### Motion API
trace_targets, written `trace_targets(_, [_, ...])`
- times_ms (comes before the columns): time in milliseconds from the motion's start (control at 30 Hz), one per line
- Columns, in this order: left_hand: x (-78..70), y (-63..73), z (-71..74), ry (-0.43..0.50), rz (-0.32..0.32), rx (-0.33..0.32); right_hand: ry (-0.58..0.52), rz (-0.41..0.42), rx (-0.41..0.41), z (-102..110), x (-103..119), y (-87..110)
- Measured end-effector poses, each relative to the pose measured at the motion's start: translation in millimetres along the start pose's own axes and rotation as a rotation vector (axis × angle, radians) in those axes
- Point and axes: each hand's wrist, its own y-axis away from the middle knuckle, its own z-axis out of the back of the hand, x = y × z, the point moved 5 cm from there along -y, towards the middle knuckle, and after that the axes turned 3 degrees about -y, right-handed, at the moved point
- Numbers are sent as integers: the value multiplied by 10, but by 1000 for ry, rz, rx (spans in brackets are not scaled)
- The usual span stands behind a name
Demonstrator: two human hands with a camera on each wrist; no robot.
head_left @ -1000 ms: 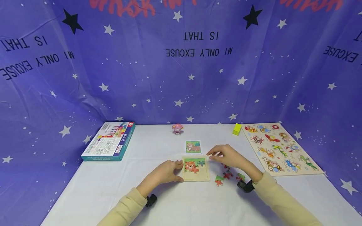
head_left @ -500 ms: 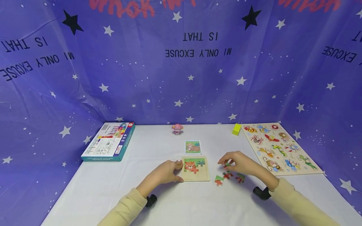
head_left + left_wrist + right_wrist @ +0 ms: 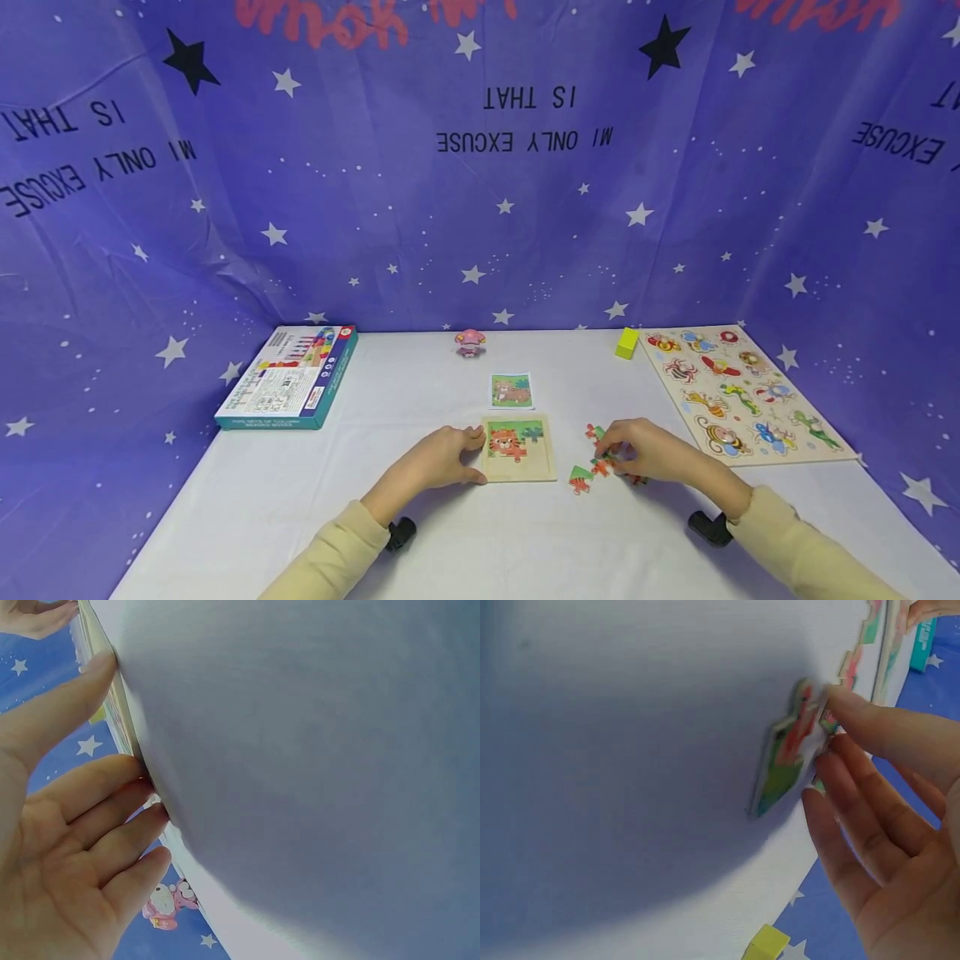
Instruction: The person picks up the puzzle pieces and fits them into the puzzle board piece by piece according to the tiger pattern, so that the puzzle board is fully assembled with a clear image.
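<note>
A square wooden puzzle tray lies flat, with a partial tiger picture in its upper part. My left hand touches the tray's left edge, thumb at the near corner and forefinger farther up. Right of the tray, my right hand pinches a red and green puzzle piece between thumb and forefinger, low among several loose pieces. One loose puzzle piece with orange stripes lies nearest the tray. Another loose piece shows beside the thumb in the right wrist view. The hand partly covers the others.
A picture card lies just beyond the tray. Farther back stand a pink figurine and a yellow block. A flat box lies at left, a wooden insect board at right. A purple curtain backs the table.
My right hand has moved from the tray's upper right corner, right and toward me, down to the loose pieces, where it now pinches one. My left hand stays at the tray's edge.
</note>
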Motion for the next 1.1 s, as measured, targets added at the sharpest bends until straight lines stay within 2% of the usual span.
trace_targets(267, [4, -2, -3, 0, 2, -3, -48, -29, 18, -29, -52, -4])
trace_targets(500, [-11, 8, 1, 0, 3, -1, -22, -42, 0, -19, -87, 1])
trace_targets(633, [-16, 10, 11, 2, 5, 1, -68, -47, -8, -12, -100, 24])
trace_targets(833, [-8, 6, 8, 11, 4, 3, -190, 13, -12, 3, -77, 36])
trace_targets(967, [3, 3, -3, 16, 4, 1, -210, 48, -43, 35, -60, -1])
trace_targets(1100, [4, -1, -4, 7, 1, -3, -199, 48, -86, 58, -46, -71])
